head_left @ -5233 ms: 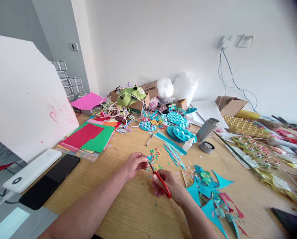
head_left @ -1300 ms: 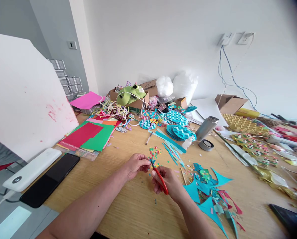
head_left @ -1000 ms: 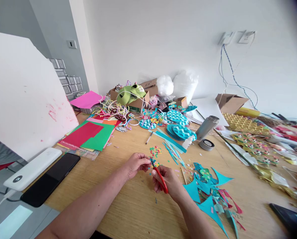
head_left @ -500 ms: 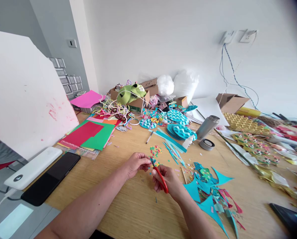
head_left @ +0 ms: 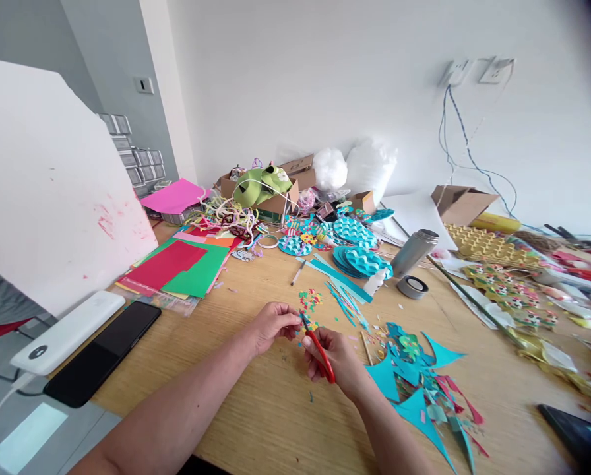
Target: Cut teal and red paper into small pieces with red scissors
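Gripping red-handled scissors (head_left: 318, 346): right hand (head_left: 338, 358); left hand (head_left: 274, 328) pinched near blades (head_left: 304, 320), contents unclear.

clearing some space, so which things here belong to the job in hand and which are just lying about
Likely part of the job:
- red scissors, in the right hand
- small coloured paper bits, beside the left hand
- blue paper scraps, probably offcuts

Seemingly just lying about:
- black phone
- white device
- metal flask
- pen
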Demonstrator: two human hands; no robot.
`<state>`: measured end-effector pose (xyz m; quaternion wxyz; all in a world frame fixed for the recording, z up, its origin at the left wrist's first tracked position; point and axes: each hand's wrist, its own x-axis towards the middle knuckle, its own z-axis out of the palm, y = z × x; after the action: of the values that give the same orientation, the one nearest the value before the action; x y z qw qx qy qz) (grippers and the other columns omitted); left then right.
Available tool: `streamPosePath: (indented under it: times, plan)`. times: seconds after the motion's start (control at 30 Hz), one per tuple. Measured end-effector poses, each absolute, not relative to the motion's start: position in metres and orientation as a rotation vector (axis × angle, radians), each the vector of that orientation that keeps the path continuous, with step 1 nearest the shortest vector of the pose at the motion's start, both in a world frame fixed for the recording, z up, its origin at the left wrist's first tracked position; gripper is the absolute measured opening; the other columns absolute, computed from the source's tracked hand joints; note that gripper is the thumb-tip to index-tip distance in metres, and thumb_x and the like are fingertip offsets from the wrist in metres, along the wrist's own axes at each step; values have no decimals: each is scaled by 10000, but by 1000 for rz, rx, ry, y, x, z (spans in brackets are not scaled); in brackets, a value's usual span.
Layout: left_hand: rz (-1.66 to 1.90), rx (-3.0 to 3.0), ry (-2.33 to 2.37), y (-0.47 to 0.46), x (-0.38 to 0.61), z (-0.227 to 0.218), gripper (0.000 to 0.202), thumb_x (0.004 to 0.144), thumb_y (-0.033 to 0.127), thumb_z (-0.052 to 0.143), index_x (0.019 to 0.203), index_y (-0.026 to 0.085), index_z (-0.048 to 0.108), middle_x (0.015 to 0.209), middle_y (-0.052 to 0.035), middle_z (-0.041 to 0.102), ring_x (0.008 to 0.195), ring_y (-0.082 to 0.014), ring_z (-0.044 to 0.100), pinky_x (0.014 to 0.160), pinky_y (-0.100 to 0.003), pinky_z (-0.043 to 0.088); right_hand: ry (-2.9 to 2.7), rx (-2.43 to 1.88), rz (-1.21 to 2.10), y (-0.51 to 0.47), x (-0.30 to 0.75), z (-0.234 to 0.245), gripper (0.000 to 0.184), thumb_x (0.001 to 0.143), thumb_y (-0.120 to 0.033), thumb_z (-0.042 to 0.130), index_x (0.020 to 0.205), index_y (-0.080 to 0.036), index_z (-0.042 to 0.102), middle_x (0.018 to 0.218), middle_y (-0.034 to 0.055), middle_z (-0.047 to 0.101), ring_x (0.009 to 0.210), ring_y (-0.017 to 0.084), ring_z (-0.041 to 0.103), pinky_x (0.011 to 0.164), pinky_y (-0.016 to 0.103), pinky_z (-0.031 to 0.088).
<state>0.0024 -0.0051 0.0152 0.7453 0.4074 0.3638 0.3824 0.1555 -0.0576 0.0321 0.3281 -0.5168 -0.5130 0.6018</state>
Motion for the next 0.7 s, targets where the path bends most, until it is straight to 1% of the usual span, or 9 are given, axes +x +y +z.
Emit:
streamPosePath:
  times: [0.3, 0.7]
  plan:
    - [825, 903, 784, -3, 2, 12, 220, 567, 251, 715, 683, 120, 582, 570, 9, 598, 481, -81, 522, 503, -221, 378, -1345, -1361, 1587, -59, 155, 37, 406, 639, -513, 667, 645, -161, 465, 471, -55, 556, 363, 97, 566, 347, 165, 387]
    - [831, 890, 792, -3, 1, 14, 223, 569, 256, 715, 689, 117, 588, 578, -1, 608, 483, -83, 525, 504, -220, 382, -1337, -1377, 1576, -58, 156, 34, 415, 630, -532, 664, 646, -171, 459, 488, -57, 558, 374, 109, 568, 354, 191, 415]
